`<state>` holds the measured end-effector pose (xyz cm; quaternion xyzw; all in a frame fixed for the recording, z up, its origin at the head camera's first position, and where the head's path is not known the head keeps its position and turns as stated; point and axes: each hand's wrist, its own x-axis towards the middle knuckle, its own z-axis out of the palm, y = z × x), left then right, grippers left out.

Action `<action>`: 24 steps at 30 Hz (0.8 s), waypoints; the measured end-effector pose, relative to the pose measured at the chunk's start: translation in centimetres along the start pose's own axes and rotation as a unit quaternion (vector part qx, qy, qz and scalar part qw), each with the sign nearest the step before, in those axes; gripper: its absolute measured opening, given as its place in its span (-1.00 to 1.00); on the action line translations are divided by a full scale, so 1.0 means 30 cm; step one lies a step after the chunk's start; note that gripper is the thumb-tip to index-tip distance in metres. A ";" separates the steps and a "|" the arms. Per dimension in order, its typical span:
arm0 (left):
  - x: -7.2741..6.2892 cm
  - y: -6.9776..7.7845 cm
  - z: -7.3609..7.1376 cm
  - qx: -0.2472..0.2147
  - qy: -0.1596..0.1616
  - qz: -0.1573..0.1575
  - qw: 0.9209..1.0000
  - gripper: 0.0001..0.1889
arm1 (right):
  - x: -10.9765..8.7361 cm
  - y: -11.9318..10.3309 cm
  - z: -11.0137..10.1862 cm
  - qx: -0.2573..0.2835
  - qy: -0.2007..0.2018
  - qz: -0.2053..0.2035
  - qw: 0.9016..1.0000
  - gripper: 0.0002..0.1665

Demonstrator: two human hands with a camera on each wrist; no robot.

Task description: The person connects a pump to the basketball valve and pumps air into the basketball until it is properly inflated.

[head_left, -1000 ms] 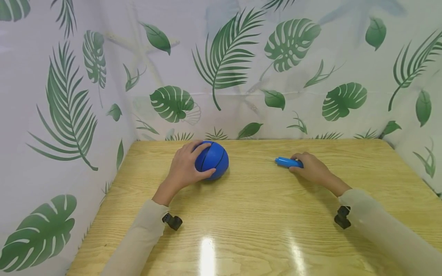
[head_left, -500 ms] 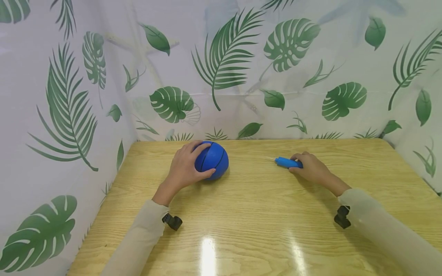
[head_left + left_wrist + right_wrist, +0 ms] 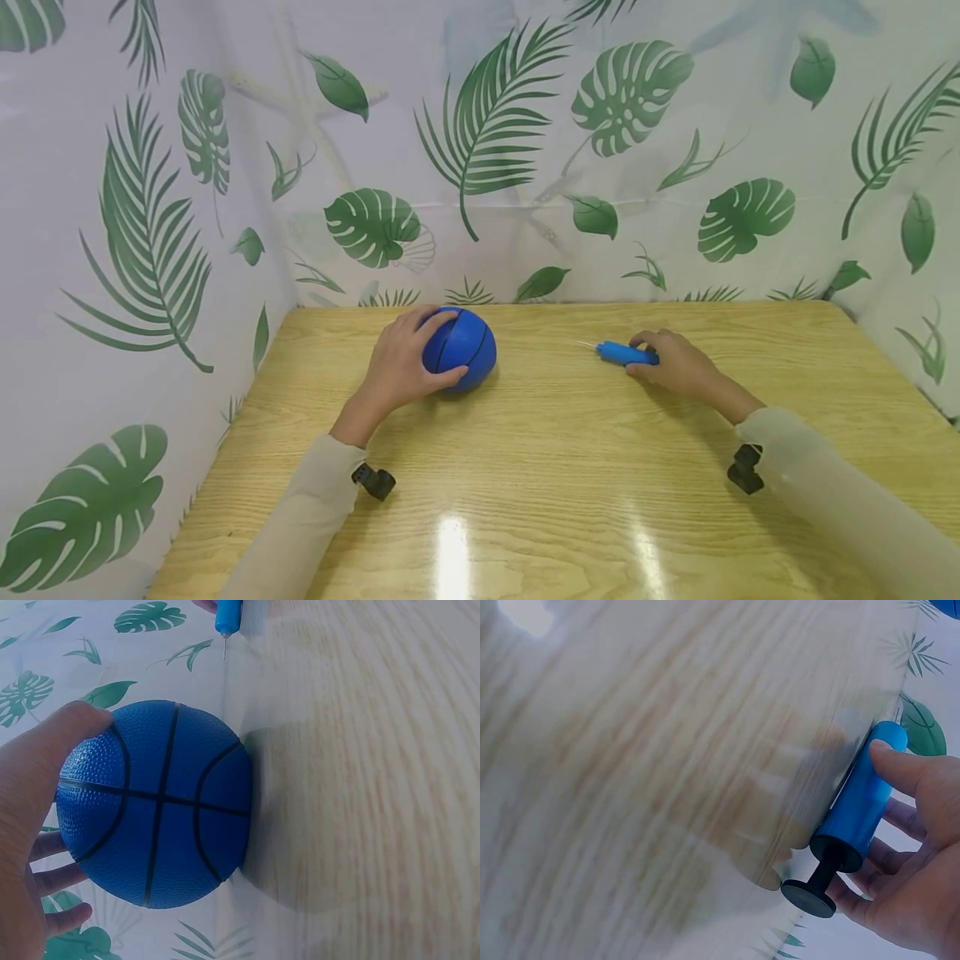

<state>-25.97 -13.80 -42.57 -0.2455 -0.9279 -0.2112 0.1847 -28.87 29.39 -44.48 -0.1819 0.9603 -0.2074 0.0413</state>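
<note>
A small blue basketball (image 3: 471, 348) with black seams rests on the wooden table, left of the middle. My left hand (image 3: 401, 358) grips its left side; in the left wrist view the thumb lies on one side of the ball (image 3: 161, 802) and the other fingers reach round behind. To the right, my right hand (image 3: 678, 367) holds a blue hand pump (image 3: 617, 352) by its barrel, the thin needle pointing left toward the ball. The right wrist view shows the pump's black plunger handle (image 3: 808, 898) partly drawn out, with the thumb on the barrel.
The wooden table (image 3: 525, 467) reaches back to a white wall covering (image 3: 525, 258) printed with green leaves. More of the same covering (image 3: 97, 367) stands along the left side. Small black cameras (image 3: 373, 482) sit at both wrists. Light glares off the table's front.
Both hands stay almost where they were, with the ball and the pump in them. The pump's needle shows more clearly than one second ago.
</note>
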 end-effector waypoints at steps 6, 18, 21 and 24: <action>0.002 -0.002 -0.005 0.001 -0.007 -0.006 1.000 -0.14 | 0.005 -0.003 -0.007 0.002 -0.003 -0.002 1.000 -0.40; 0.038 -0.005 -0.042 0.014 0.018 0.026 0.999 -0.20 | 0.011 -0.015 -0.015 0.008 -0.003 0.001 1.000 -0.41; 0.061 -0.005 -0.069 0.024 0.031 0.042 0.998 -0.20 | 0.018 -0.018 -0.020 0.010 -0.007 -0.002 1.000 -0.39; 0.089 -0.004 -0.101 0.035 0.037 0.051 0.997 -0.21 | 0.032 -0.022 -0.030 0.010 -0.009 -0.003 1.000 -0.38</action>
